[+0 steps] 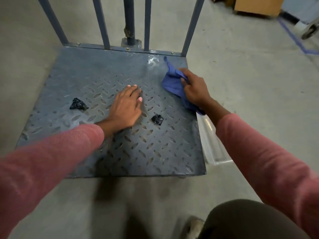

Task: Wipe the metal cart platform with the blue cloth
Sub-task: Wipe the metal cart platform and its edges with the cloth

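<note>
The right hand [193, 87] grips the cloth [172, 81], fingers curled round a bunch of it. The rest of the cloth trails out from under the palm onto the platform [86, 73], towards the rails [101, 23] beyond the fingertips. The left hand [126, 107] lies flat on the tread plate with fingers fairly straight and close together, holding nothing. It looks like a brace.

Two black scraps sit on the platform. One scrap [78, 104] is out to the left of the left hand. The other scrap [157, 119] lies between the two wrists, just beside the left one. A clear tub [212, 145] sits on the floor under the right forearm, against the platform's edge.

Likely troubles from here:

- **Too little contact:** The cloth is wadded, so little of it meets the metal. A stroke may skim the raised tread and leave dirt in the hollows.
- **Scraps in the way:** A sweep back towards the left hand would meet the nearer scrap and could drag or smear it, or push it off the edge.
- **Unwiped patch:** The patch under the braced palm stays unwiped unless that hand shifts.
- **Cart moving:** Weight on that palm could nudge the cart if it rolls freely.
- **Snagging:** A loose corner of cloth may catch on the bolts by the rails.
</note>
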{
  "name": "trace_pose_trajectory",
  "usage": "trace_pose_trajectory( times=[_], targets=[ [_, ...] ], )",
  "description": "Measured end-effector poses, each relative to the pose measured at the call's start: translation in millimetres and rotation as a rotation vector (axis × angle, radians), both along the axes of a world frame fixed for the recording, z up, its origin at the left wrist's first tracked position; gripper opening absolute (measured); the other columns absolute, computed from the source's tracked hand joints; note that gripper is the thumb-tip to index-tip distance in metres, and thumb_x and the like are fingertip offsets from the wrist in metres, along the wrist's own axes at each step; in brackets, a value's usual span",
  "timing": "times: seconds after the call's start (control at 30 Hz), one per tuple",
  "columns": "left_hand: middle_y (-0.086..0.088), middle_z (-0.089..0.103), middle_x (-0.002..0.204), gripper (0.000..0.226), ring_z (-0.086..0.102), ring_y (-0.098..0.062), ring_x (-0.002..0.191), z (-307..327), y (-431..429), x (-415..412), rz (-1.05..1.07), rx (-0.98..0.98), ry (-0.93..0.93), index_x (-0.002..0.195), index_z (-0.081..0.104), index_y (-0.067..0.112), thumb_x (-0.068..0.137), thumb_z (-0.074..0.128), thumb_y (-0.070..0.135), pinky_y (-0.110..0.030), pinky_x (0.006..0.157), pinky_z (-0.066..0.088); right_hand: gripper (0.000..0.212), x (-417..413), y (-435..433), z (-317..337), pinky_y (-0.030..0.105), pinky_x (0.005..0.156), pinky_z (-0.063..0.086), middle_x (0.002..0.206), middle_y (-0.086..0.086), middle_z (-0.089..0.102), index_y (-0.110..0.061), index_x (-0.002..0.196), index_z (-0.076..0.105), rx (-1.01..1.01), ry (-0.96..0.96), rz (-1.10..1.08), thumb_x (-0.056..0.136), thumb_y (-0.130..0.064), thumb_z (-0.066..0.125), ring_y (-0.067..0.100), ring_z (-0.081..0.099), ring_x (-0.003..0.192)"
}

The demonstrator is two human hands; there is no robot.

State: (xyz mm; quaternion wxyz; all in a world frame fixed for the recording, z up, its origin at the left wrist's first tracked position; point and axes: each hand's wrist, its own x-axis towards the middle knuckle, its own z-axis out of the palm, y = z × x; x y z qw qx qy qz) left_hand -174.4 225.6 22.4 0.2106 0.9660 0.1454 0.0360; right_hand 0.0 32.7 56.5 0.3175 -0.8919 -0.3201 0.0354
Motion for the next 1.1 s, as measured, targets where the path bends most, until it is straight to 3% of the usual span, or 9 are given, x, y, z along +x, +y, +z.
trace_pose_trajectory(
  times=[0.1, 0.2, 0.4, 0.53, 0.63, 0.8, 0.93, 1.0, 1.1],
  targets=[
    [-0.012, 0.030, 0.168, 0.052, 0.022, -0.029, 0.157, 8.3, 6.2, 2.9, -0.028, -0.028, 0.074, 0.159, 0.036, 0.008, 0.113, 0.033, 0.030, -0.040, 0.129, 0.013, 0.054, -9.6, 1.6, -29.0, 0.041, 0.112, 0.028, 0.152, 0.015, 0.046, -0.014, 0.144, 0.051, -0.250, -0.042, 0.081, 0.092, -0.006, 0.043, 0.041, 0.039, 0.141],
    [-0.011, 0.022, 0.171, 0.056, 0.017, -0.029, 0.159, 10.5, 10.6, -5.2, -0.076, -0.011, 0.134, 0.162, 0.030, 0.009, 0.113, 0.032, 0.035, -0.042, 0.130, 0.012, 0.062, -35.2, -5.5, -45.2, 0.049, 0.120, 0.020, 0.155, 0.011, 0.043, -0.012, 0.144, 0.052, -0.153, -0.059, 0.217, 0.084, 0.002, 0.046, 0.042, 0.029, 0.147],
    [-0.006, 0.016, 0.173, 0.060, 0.011, -0.024, 0.161, 5.6, 28.0, -34.9, -0.151, 0.050, 0.148, 0.165, 0.023, 0.013, 0.112, 0.026, 0.042, -0.043, 0.130, 0.009, 0.063, -85.3, -30.9, -44.7, 0.041, 0.125, 0.021, 0.151, 0.003, 0.050, -0.013, 0.141, 0.055, -0.052, -0.016, 0.394, 0.084, 0.013, 0.054, 0.026, 0.035, 0.147],
    [-0.004, 0.013, 0.174, 0.081, 0.008, -0.022, 0.161, 4.7, 28.4, -63.3, -0.171, 0.074, 0.166, 0.165, 0.021, 0.012, 0.100, 0.010, 0.060, -0.042, 0.131, 0.008, 0.039, -94.2, -35.5, -18.9, 0.028, 0.109, 0.043, 0.130, 0.001, 0.065, -0.008, 0.134, 0.059, 0.206, 0.089, 0.302, 0.099, 0.004, 0.046, 0.012, 0.059, 0.124],
    [-0.005, 0.008, 0.174, 0.084, 0.003, -0.021, 0.161, -6.1, 27.2, -89.8, -0.196, 0.130, 0.133, 0.166, 0.014, 0.013, 0.100, 0.004, 0.064, -0.043, 0.131, 0.004, 0.044, -71.6, -29.2, -14.7, 0.026, 0.096, 0.044, 0.128, 0.003, 0.066, -0.017, 0.135, 0.059, 0.074, -0.061, 0.083, 0.096, -0.001, 0.048, 0.020, 0.061, 0.117],
    [-0.005, -0.008, 0.174, 0.093, -0.011, -0.019, 0.160, -11.6, 25.3, -96.7, -0.212, 0.189, 0.190, 0.166, -0.001, 0.014, 0.095, -0.002, 0.073, -0.042, 0.130, -0.005, 0.054, -87.3, -29.4, -38.3, 0.054, 0.120, 0.019, 0.161, 0.006, 0.035, -0.021, 0.148, 0.047, -0.290, -0.138, 0.257, 0.096, -0.010, 0.044, 0.038, 0.024, 0.151],
    [-0.006, -0.009, 0.174, 0.107, -0.009, -0.022, 0.161, 2.1, 32.5, -95.2, -0.302, 0.254, 0.289, 0.166, -0.001, 0.013, 0.085, -0.006, 0.082, -0.043, 0.131, 0.000, 0.063, -119.3, -45.6, -28.6, 0.033, 0.122, 0.019, 0.159, -0.001, 0.038, -0.022, 0.146, 0.051, -0.210, -0.030, 0.526, 0.087, -0.001, 0.049, 0.021, 0.026, 0.150],
    [-0.008, -0.004, 0.174, 0.105, -0.004, -0.024, 0.161, 6.3, 31.8, -93.5, -0.299, 0.292, 0.296, 0.166, 0.002, 0.012, 0.087, -0.006, 0.081, -0.045, 0.131, 0.004, 0.058, -107.5, -45.6, -21.6, 0.023, 0.114, 0.034, 0.149, 0.003, 0.053, -0.017, 0.141, 0.057, -0.056, -0.069, 0.407, 0.086, -0.003, 0.050, 0.012, 0.045, 0.136],
    [-0.013, 0.005, 0.173, 0.099, 0.005, -0.030, 0.161, 4.6, 17.9, -88.9, -0.236, 0.345, 0.270, 0.165, 0.008, 0.007, 0.094, 0.000, 0.076, -0.047, 0.130, 0.006, 0.053, -71.8, -37.4, -13.3, 0.037, 0.101, 0.048, 0.136, 0.008, 0.063, -0.020, 0.138, 0.058, 0.026, -0.138, 0.008, 0.089, -0.001, 0.053, 0.027, 0.061, 0.120]
  ],
)
